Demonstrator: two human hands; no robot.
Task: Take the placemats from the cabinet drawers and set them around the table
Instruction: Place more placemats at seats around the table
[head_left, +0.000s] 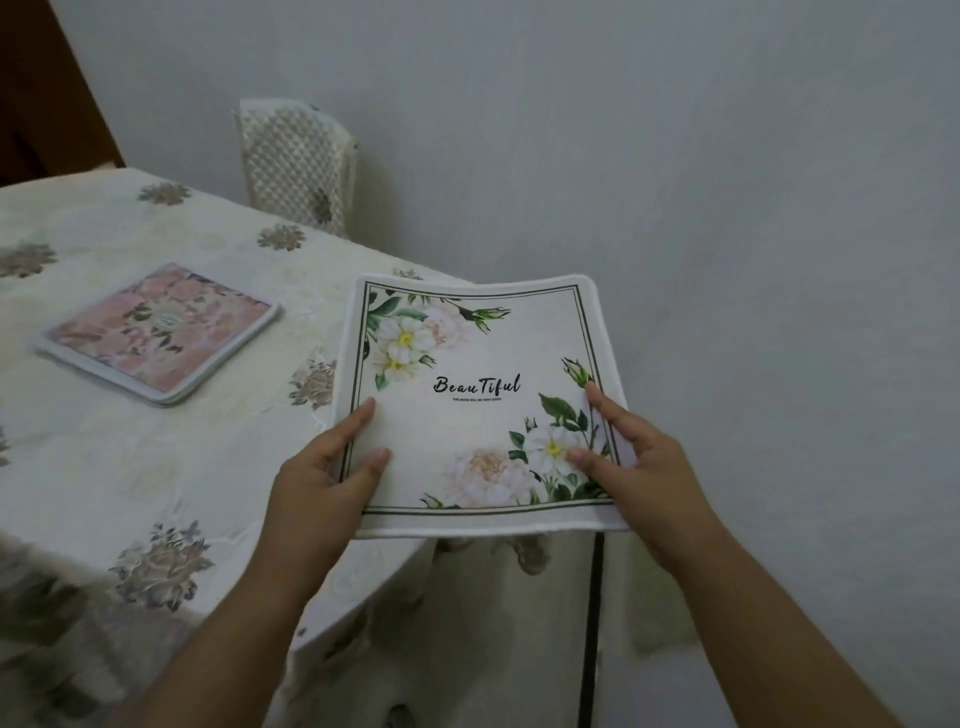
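A white placemat (478, 353) printed with flowers and the word "Beautiful" is held flat in the air over the table's right corner. My left hand (324, 483) grips its near left edge, thumb on top. My right hand (631, 457) grips its near right edge, fingers on the printed face. A pink floral placemat (156, 332) lies flat on the table (130, 467), to the left of the held one. The table wears a cream cloth with grey flower motifs.
A chair (298, 161) with a quilted cream cover stands at the far side of the table against the grey wall. A dark wooden surface (47, 104) shows at the top left. The tablecloth hangs down at the near corner.
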